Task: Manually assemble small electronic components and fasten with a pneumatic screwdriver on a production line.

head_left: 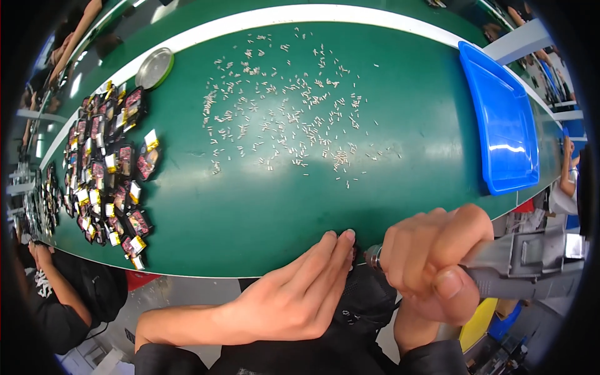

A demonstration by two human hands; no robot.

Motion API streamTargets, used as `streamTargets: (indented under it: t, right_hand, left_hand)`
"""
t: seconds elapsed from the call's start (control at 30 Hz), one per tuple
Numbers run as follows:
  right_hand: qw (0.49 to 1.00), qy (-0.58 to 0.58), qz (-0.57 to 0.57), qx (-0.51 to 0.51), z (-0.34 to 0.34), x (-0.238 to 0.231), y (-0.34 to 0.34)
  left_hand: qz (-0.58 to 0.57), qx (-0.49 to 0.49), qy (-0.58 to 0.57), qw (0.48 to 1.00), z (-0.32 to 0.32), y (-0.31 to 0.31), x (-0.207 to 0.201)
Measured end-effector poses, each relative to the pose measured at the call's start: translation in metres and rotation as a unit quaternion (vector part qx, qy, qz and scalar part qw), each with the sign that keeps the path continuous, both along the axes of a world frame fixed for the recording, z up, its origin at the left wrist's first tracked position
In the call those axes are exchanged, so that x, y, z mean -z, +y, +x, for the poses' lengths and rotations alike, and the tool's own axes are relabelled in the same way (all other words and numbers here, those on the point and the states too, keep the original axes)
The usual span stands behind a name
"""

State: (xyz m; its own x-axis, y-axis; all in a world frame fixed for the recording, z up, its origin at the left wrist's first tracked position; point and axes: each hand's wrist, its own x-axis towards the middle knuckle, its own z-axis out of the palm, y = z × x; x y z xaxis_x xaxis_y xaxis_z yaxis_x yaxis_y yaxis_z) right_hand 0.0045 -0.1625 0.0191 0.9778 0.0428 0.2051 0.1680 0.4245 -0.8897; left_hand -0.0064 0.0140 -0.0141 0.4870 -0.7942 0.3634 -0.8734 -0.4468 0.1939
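Observation:
My right hand (431, 262) is wrapped round a grey power screwdriver (525, 265), held sideways with its metal tip (372, 256) pointing left. At the table's near edge my left hand (300, 290) lies with its fingers pressed together against a small dark piece (355, 252). The fingers cover most of that piece, so its kind cannot be made out. The driver's tip is close to it; whether they touch is hidden. Beyond my hands, many small metal pins or screws (312, 128) lie scattered over the green table (412, 162).
On the left stand rows of small black electronic units (125, 159) with yellow-and-white tabs. A round shallow dish (155, 69) sits behind them. A blue tray (509, 125) rests at the right end. A person in dark clothes (69, 294) sits at the far left.

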Motion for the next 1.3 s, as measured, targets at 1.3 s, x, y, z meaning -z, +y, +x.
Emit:
streamTargets:
  t: [1.3]
  right_hand:
    - [0.941, 0.071, 0.326, 0.059, -0.015, 0.048, -0.046]
  left_hand:
    - [-0.065, -0.290, -0.012, 0.955, 0.105, 0.103, -0.040]
